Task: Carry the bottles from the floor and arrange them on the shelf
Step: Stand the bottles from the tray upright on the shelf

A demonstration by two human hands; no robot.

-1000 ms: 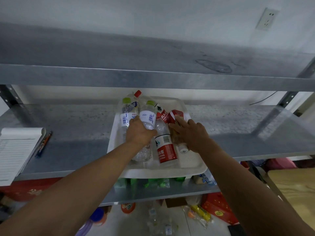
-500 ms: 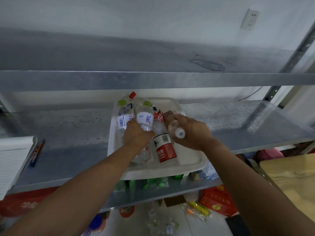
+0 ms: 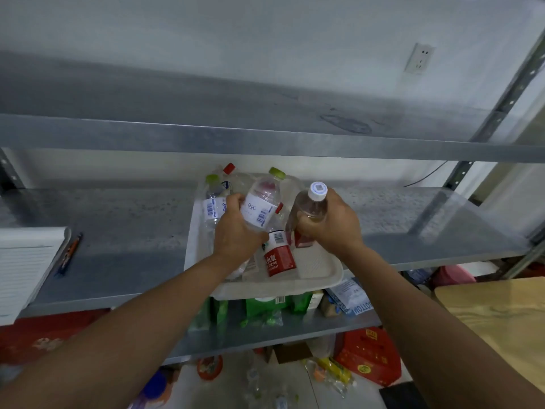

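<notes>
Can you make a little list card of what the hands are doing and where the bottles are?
Left hand: grips the green-capped bottle over the tray
Right hand: grips the white-capped bottle, cap up
Tray: white, on the metal shelf
In tray: red-label bottle lying down
Left of tray: notepad and pen

Bottles in tray on shelf, notepad left

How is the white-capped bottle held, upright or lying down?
Roughly upright: the right hand grips the white-capped bottle, cap uppermost, over the white tray.
</notes>
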